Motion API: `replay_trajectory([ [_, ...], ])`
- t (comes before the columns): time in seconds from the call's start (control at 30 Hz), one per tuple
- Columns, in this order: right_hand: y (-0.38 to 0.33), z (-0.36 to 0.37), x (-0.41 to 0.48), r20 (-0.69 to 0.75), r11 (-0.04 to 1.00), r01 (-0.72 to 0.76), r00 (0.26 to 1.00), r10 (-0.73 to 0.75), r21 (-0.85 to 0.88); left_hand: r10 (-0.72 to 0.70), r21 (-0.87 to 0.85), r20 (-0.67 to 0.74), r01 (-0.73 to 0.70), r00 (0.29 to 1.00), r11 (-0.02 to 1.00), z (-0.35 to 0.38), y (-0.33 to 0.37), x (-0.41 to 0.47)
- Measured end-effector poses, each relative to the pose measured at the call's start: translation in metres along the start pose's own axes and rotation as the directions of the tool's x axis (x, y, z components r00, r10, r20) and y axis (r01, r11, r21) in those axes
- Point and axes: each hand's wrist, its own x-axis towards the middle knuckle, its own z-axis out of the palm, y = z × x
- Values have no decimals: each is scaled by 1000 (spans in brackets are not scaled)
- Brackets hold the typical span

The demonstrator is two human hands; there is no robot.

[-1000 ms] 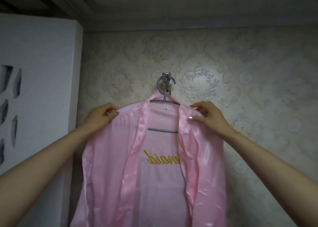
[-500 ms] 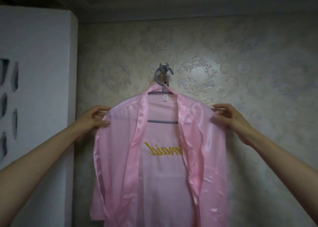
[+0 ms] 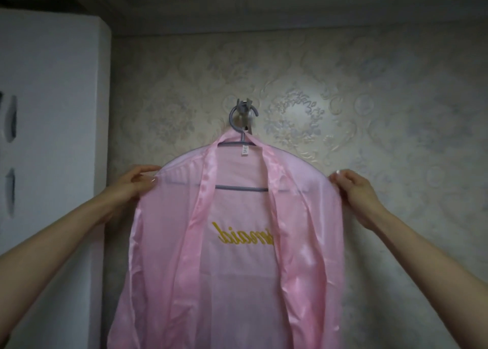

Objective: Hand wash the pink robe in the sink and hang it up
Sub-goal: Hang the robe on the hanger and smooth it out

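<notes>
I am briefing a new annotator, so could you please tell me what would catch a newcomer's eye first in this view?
The pink satin robe fills the centre, hanging open on a slim grey hanger from a small grey wall hook, with gold embroidered lettering showing mirrored on its back panel. The left hand and the right hand each pinch one shoulder edge.

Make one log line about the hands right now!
step: hanging | pink satin robe: on grey hanger, wall hook | left hand: pinches one shoulder | right hand: pinches other shoulder
</notes>
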Motion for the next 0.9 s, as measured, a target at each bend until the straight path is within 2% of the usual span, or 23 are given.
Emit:
replay_trajectory([
  [0.07, -5, 6, -9, 49, 995, 77, 996, -80, 58, 37, 60, -37, -34, 999, 998, 7, -1, 1],
  [0.13, -3, 11, -19, 35, 963, 256, 967, -254, -88, 115, 107, -152, -100, 982, 989, 11, -2, 5],
  [0.2, 1, 14, -22, -58, 923, 331, 936, -348, -195, 151, 118, -217, -127, 964, 985, 13, 0, 6],
  [0.27, 0, 15, -17, -130, 940, 298, 938, -321, -166, 145, 81, -244, -128, 959, 988, 12, 2, 8],
  [0.37, -9, 17, -3, -134, 989, 144, 980, -147, -31, 101, 28, -257, -97, 961, 995, 11, 1, 12],
  [0.43, -12, 19, 5, -27, 988, -72, 997, 77, 135, 99, 61, -243, -87, 965, 994, 12, -1, 13],
  [0.5, -12, 20, 11, 102, 974, -207, 975, 197, 94, 113, 84, -237, -96, 965, 992, 15, -2, 13],
  [0.57, -11, 17, 14, 114, 991, -131, 984, 135, -38, 124, 69, -248, -110, 961, 992, 15, -5, 16],
  [0.73, -5, 13, -6, 137, 982, 150, 981, -134, -115, 127, 37, -254, -121, 959, 992, 14, -7, 18],
  [0.8, 1, 15, -8, 72, 987, 154, 986, -150, -53, 130, 2, -270, -135, 954, 991, 16, -5, 16],
  [0.9, -3, 15, -1, -6, 997, 75, 997, -75, 33, 115, -75, -304, -144, 946, 987, 14, -1, 15],
])
